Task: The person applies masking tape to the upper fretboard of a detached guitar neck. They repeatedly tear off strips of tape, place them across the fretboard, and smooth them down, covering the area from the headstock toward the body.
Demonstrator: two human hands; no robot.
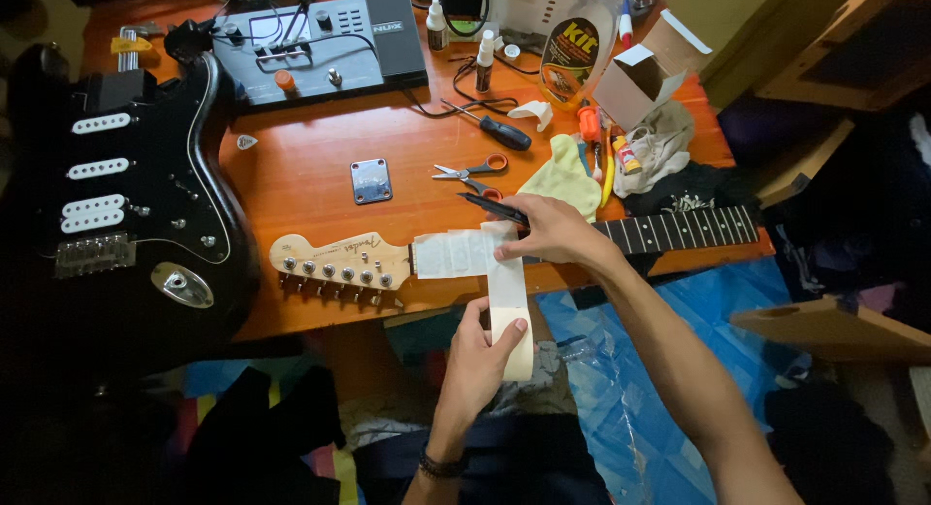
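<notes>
Two strips of pale masking tape [464,253] are crossing over the detached guitar neck [669,229], just past the headstock [335,260], and that is where I am working. My right hand [555,234] is pressing down on the crossing, fingers flat and close together on the tape, while it is also pinching a thin black tool [495,207] whose tip is pointing toward nine o'clock. My left hand [482,355] is gripping the long strip [510,316] that is hanging off the table's front edge, thumb on top, fingers curled behind it.

I am judging that keeping the hanging strip taut and square to the neck matters most; slack would wrinkle it, and the black tool's tip sits close to my own fingertips.

Moving outward: at twelve o'clock from the neck the orange-handled scissors [473,173] are lying, with a square metal plate [370,180] at eleven and a black-handled screwdriver [495,127] beyond. A yellow cloth [564,178] is sitting at one o'clock. The black guitar body [126,205] is filling nine o'clock, near the tuners.

The wooden table [301,166] is giving me bare room only between plate and body. Its front edge is running right under the neck, so the headstock and my left hand are working almost off the lip.
</notes>
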